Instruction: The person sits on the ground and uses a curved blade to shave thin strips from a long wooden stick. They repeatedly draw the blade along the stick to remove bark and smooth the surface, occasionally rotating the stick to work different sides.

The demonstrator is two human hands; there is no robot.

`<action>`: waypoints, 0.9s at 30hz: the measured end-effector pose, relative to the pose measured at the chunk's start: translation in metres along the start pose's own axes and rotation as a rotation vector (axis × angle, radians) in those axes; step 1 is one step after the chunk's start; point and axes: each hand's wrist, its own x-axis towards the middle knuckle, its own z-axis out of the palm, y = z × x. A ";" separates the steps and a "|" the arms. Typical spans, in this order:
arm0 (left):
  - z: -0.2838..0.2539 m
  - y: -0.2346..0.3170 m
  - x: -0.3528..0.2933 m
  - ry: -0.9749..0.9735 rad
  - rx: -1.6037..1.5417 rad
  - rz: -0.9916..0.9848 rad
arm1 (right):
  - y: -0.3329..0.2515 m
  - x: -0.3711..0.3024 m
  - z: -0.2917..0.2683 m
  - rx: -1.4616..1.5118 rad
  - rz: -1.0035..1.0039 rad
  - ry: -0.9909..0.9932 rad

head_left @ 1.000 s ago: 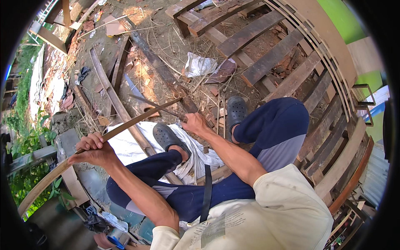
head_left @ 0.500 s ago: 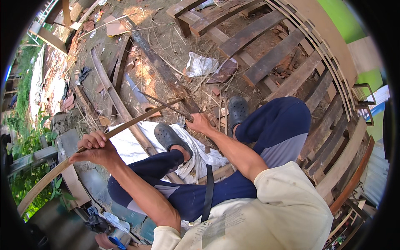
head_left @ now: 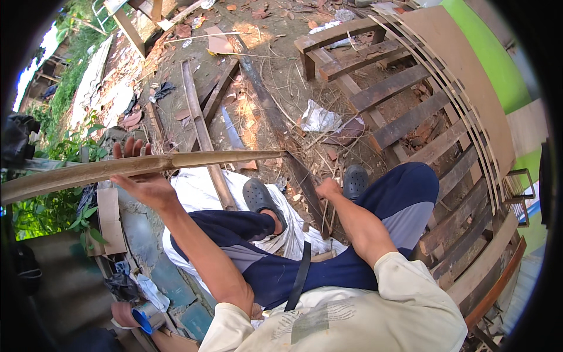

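A long split bamboo strip (head_left: 199,158) crosses from the left edge to the middle of the view. My left hand (head_left: 143,182) supports it, with the strip lying over the palm and the fingers stretched up behind it. Closed around the handle of a long dark knife, my right hand (head_left: 329,189) is in front of my legs near the right shoe. The knife's blade (head_left: 300,166) points up and left toward the strip's far end and is hard to make out against a dark beam (head_left: 272,111) on the ground.
To the right stands a wooden slatted frame (head_left: 404,120) with thin strips (head_left: 469,111) along its edge. White sheeting (head_left: 193,185) lies under my feet. Another split bamboo length (head_left: 199,123) and a handsaw blade (head_left: 231,128) lie ahead. A white plastic bag (head_left: 319,117) sits among scraps.
The bamboo strip has swung flatter and its near end has risen. My left hand has gone from wrapped fingers to stretched ones. My right hand has moved right and down with the knife.
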 end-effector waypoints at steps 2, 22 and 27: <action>-0.015 0.025 0.017 0.054 0.041 0.021 | -0.019 -0.006 -0.025 -0.029 -0.051 0.028; 0.015 0.021 -0.018 0.229 -0.362 0.029 | -0.091 -0.157 -0.136 0.286 -0.656 0.304; 0.022 -0.008 -0.034 0.227 -0.339 -0.029 | -0.113 -0.204 -0.088 0.379 -0.778 0.201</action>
